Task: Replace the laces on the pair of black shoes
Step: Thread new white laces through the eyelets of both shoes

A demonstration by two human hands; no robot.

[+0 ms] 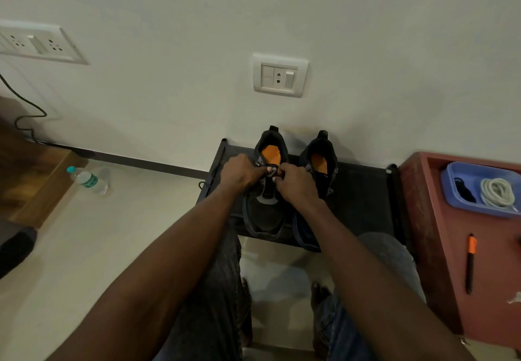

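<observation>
Two shoes [318, 169] stand side by side on a black rack [363, 191]. Left hand [239, 173] and right hand [296, 183] meet over the tongue of the left shoe [262, 214], fingers curled and pinching at its eyelets; what they pinch cannot be told. Right of the fingers, a blue tray [451, 188] holds a white lace [497, 191] and a black lace [465, 191]

No text legible. Water bottle [89, 180] on the floor carries a green label, print too blurred to read. Wall switch plate [279, 75] shows marks only, no readable lettering. Shoes: no brand discernible
</observation>
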